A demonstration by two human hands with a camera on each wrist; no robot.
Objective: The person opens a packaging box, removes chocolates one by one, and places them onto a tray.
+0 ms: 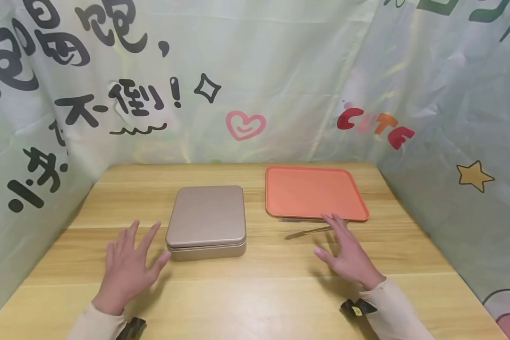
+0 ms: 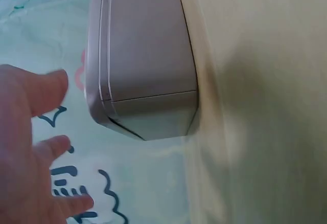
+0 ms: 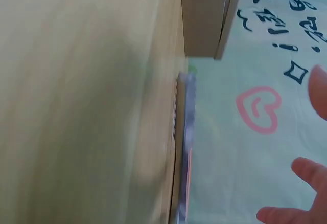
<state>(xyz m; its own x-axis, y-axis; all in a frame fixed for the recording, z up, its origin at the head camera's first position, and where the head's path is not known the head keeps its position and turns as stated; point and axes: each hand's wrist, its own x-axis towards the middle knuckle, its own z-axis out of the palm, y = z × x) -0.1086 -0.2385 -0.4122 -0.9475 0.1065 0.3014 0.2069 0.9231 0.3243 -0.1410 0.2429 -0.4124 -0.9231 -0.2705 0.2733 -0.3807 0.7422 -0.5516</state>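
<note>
Head view: I find a closed tin box (image 1: pixel 207 216) standing on the table (image 1: pixel 259 297), between the two hands and nearer the left. It is dull pinkish brown, square with rounded corners, its lid seated and a seam running below the lid's rim. I judge it stiff and fairly light if hollow, though its contents are hidden; the smooth finish may be slippery. Best hold, in my assessment: flat palms on opposite side walls, below the seam, so that the lid is not lifted alone. The left hand (image 1: pixel 129 264) has its fingers spread and holds nothing, thumb near the box's front left corner. The right hand (image 1: pixel 350 257) is likewise spread and grips nothing; it hangs over one end of the metal tongs (image 1: pixel 303 233). The tongs lie spread in front of an orange tray (image 1: pixel 314 191), right of the box. I rate the tongs light and springy, best pinched across both arms; the tray looks thin and rigid, to be taken by its raised rim.

Left wrist view: the box shows plain, satin side walls and a rounded corner. A dark line marks that corner; I cannot tell whether it is gap or shadow. I note no finger touching the box.

Right wrist view: the tongs appear edge-on, with a scalloped margin. The visible fingers stand apart from them, and the box lies beyond.
</note>
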